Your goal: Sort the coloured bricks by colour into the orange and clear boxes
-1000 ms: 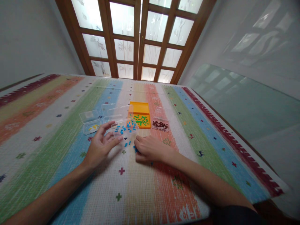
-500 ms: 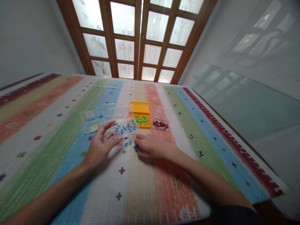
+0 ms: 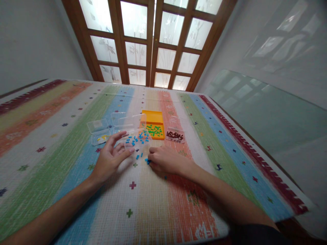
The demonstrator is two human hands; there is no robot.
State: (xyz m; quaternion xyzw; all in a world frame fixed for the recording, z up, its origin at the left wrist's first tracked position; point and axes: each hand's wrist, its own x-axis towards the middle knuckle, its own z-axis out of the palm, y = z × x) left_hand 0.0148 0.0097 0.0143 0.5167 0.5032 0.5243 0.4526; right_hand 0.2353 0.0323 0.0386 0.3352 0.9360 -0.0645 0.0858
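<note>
My left hand (image 3: 111, 157) grips the near left edge of a clear plastic box (image 3: 129, 145) between thumb and fingers. Small blue toy bricks (image 3: 136, 140) lie scattered inside this box, and its clear lid stands raised at the back. Just right of it, my right hand (image 3: 161, 159) rests low over the tablecloth with its fingers bent together. A little cluster of blue bricks (image 3: 147, 161) shows at these fingertips, partly hidden by them. Two more loose blue bricks (image 3: 137, 157) lie on the cloth between my hands, and a single blue piece (image 3: 165, 177) sits below my right wrist.
Behind my right hand is an open orange case (image 3: 152, 117) with green bricks (image 3: 155, 130). To its right stands a clear box of dark brown bricks (image 3: 175, 136). Another open clear box (image 3: 97, 126) with yellow bricks (image 3: 102, 138) is at left. A striped tablecloth (image 3: 107, 211) covers the table.
My right hand has shifted very slightly at the blue cluster, leaving a bit more of it uncovered. My left hand and the box stay in place.
</note>
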